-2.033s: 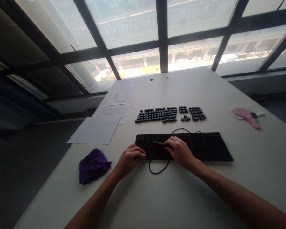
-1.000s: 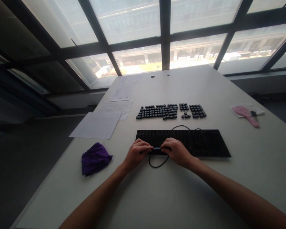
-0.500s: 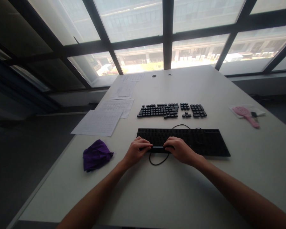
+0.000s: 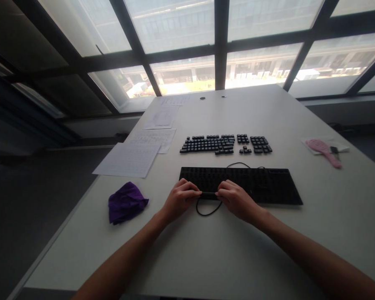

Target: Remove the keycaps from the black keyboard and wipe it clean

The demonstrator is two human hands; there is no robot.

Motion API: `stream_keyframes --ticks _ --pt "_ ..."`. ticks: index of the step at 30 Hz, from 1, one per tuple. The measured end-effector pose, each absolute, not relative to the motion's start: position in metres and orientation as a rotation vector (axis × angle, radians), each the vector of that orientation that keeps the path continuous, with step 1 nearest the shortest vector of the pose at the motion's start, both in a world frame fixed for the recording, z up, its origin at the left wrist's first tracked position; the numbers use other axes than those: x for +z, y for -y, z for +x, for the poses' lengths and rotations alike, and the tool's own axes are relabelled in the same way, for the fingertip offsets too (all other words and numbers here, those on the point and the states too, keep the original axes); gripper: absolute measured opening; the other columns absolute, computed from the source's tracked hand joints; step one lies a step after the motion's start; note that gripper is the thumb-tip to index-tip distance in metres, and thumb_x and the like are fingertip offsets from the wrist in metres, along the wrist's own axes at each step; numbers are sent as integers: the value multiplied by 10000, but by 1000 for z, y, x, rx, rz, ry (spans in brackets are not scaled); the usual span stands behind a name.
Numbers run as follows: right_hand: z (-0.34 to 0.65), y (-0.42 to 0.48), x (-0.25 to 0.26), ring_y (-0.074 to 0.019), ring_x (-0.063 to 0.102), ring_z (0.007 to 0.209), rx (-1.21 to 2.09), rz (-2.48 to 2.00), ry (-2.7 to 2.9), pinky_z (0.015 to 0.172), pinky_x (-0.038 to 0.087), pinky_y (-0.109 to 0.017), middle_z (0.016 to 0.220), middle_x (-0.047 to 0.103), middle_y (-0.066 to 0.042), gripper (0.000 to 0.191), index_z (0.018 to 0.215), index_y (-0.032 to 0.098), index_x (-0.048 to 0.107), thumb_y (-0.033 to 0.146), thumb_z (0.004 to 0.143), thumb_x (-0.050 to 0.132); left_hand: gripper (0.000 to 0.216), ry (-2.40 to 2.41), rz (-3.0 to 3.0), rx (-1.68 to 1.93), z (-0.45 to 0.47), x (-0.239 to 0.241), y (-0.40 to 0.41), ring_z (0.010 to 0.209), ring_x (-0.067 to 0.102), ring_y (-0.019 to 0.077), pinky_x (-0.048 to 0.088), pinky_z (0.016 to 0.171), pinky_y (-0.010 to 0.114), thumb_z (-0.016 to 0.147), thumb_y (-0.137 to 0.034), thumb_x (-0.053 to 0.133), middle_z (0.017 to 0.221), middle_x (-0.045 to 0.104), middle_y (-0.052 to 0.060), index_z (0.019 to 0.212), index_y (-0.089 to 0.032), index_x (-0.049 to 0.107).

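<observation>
A black keyboard (image 4: 268, 185) lies across the table, its keycaps off as far as the dim light shows. At its front edge a long black space bar keycap (image 4: 208, 195) spans between my two hands. My left hand (image 4: 183, 193) pinches the keycap's left end, fingers closed. On the other end, the fingers of my right hand (image 4: 234, 196) are closed in the same way. Whether the keycap touches the keyboard is hard to see. A loop of black cable (image 4: 208, 214) sticks out below it. Behind the keyboard, loose black keycaps (image 4: 209, 144) lie in keyboard order.
A crumpled purple cloth (image 4: 126, 203) lies left of my left hand on the white table (image 4: 212, 258). Papers (image 4: 128, 159) run along the left edge. At the right are a pink hairbrush-shaped object (image 4: 323, 151) and a small dark item on a clear bag.
My right hand has shifted very slightly and its fingers have drawn closer together on the keycap. The keycap's top looks darker, as if tilted a little. The rest stays put.
</observation>
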State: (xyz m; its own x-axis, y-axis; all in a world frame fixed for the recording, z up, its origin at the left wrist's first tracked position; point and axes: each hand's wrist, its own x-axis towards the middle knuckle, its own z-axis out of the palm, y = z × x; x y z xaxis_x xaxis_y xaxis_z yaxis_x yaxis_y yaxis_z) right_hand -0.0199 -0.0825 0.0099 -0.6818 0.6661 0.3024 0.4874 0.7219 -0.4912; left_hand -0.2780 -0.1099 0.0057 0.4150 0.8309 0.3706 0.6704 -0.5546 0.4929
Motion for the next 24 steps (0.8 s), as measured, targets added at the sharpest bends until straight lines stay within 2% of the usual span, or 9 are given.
stream_keyframes --ticks 6,10,15,20,24 --pt "-16 91 4 -219 507 891 293 -947 2540 777 414 -346 942 624 -78 199 913 196 698 112 952 521 193 -1301 2552 760 -279 4 110 917 549 206 499 825 358 942 -234 583 975 696 64 1017 -274 756" --pt "-13 95 6 -224 514 920 309 -947 2526 793 415 -352 985 625 -84 196 1026 205 702 145 956 530 172 -1291 2559 762 -278 6 111 931 549 214 490 832 365 924 -250 610 977 685 69 1024 -263 749" --pt "-13 99 11 -233 527 947 348 -916 2508 813 421 -368 1013 635 -90 186 1034 203 705 170 952 541 124 -1361 2621 708 -275 10 118 926 554 221 453 826 373 905 -253 629 922 684 59 916 -250 752" --pt "-2 108 10 -251 538 979 320 -954 2429 844 426 -391 1043 644 -115 240 1124 183 688 163 960 514 158 -1401 2666 817 -282 8 122 880 549 198 443 801 355 899 -233 634 930 674 58 1017 -243 738" --pt "7 112 4 -255 535 970 284 -1002 2423 835 438 -396 1050 639 -118 263 1157 177 683 143 935 547 125 -1353 2678 831 -286 5 119 844 532 186 448 773 345 893 -213 641 894 647 52 959 -243 743"
